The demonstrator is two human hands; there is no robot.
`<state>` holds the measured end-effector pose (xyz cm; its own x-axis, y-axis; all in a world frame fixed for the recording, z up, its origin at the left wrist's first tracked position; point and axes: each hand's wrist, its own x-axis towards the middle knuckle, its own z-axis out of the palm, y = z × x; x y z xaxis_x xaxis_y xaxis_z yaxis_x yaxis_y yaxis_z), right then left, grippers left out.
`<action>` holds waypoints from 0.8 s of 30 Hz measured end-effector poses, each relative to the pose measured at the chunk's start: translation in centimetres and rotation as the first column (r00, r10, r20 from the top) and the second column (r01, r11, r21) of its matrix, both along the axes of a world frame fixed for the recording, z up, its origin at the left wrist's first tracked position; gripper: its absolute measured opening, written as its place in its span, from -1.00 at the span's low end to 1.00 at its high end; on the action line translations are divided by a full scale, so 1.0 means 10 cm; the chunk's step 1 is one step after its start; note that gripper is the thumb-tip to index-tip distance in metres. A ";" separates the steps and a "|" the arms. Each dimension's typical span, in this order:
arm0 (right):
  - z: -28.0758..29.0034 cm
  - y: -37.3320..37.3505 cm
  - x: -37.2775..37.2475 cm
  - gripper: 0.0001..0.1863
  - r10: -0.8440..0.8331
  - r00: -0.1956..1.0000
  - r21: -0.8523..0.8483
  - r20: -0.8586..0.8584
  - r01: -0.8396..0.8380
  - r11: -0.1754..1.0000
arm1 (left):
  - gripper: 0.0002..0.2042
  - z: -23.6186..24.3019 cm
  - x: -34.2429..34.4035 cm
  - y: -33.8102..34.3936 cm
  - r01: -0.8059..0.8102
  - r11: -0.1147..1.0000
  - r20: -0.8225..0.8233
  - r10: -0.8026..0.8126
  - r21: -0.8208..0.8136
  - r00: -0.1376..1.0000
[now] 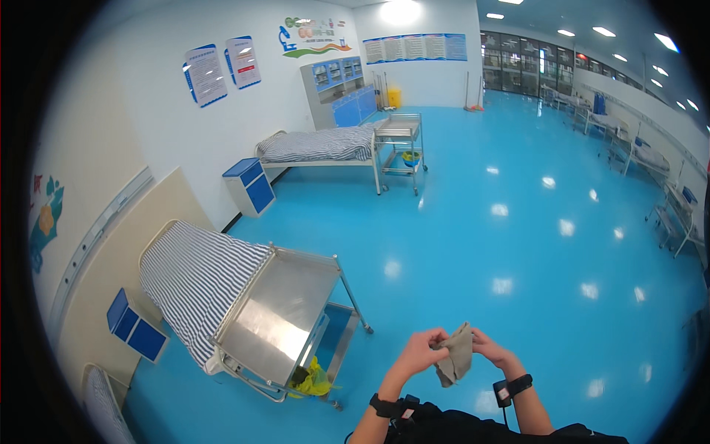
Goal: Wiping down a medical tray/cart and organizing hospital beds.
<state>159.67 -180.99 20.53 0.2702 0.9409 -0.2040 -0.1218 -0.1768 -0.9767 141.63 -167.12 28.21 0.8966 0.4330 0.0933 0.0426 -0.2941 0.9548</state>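
A small grey-brown cloth (456, 358), folded and creased, hangs in front of my body above the blue floor. My left hand (421, 354) pinches its left side, the thumb lying against the fabric. At the cloth's upper right edge my right hand (489, 348) grips it, with the fingertips partly hidden behind it. Both wrists wear dark bands with small devices on them. To the left of my hands stands a stainless steel trolley (277, 300) with a bare, shiny top; neither hand touches it.
A bed with a striped sheet (200, 277) adjoins the trolley. A yellow bag (316, 379) hangs low on the trolley. Blue-and-white bedside cabinets (139, 325) stand by the wall. Farther off are another bed (318, 146) and trolley (399, 133). More beds line the right wall.
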 end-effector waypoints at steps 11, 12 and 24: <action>-0.14 0.94 -0.06 -0.50 0.160 0.868 -0.114 -0.471 -0.240 0.964 | -0.89 -0.36 -0.20 1.05 -0.284 0.868 0.066 0.338 -0.407 0.939; -0.07 1.05 -0.08 -0.50 0.158 0.859 -0.119 -0.487 -0.244 0.962 | -0.89 -0.31 -0.25 1.13 -0.273 0.854 0.072 0.337 -0.444 0.939; 0.25 1.99 0.15 -0.54 0.215 0.905 0.039 -0.366 -0.216 0.976 | -0.45 -0.51 0.23 1.21 -0.363 0.511 0.026 0.606 -0.779 0.795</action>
